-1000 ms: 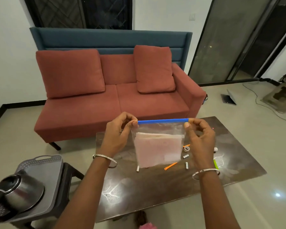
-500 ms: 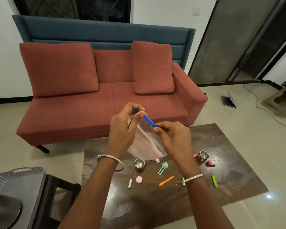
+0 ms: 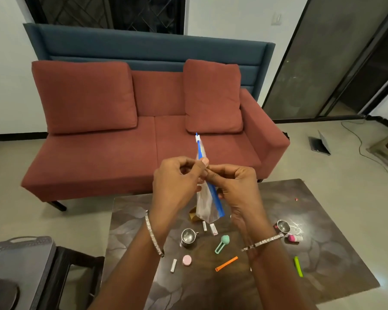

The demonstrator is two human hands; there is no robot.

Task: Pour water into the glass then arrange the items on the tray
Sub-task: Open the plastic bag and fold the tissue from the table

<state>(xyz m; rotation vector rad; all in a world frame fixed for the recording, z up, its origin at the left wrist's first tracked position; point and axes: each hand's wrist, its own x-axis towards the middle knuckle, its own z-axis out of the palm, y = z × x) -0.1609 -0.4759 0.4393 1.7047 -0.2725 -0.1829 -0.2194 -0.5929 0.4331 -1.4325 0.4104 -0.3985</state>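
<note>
A person's two hands meet in the air above the near half of a dark marbled coffee table (image 3: 323, 247). The left hand (image 3: 177, 182) and right hand (image 3: 235, 186) both have their fingers curled, pinching the top edge of a clear zip bag (image 3: 205, 209), which hangs edge-on between them. The bag's blue zip strip (image 3: 213, 194) runs up and away from the table, ending in a white slider (image 3: 197, 138). Each wrist wears a silver bangle.

On the table, under the hands, stands a small steel cup (image 3: 188, 236); a second steel cup (image 3: 283, 226) sits toward the table's right side. Scattered on the tabletop near them are a teal scoop (image 3: 222, 242), an orange strip (image 3: 226, 263), a pink round cap (image 3: 186, 259) and a green stick (image 3: 298, 266). A grey tray (image 3: 23, 239) rests on a dark stool just left of the table. Beyond the table's far edge stands a red sofa (image 3: 143, 142)
</note>
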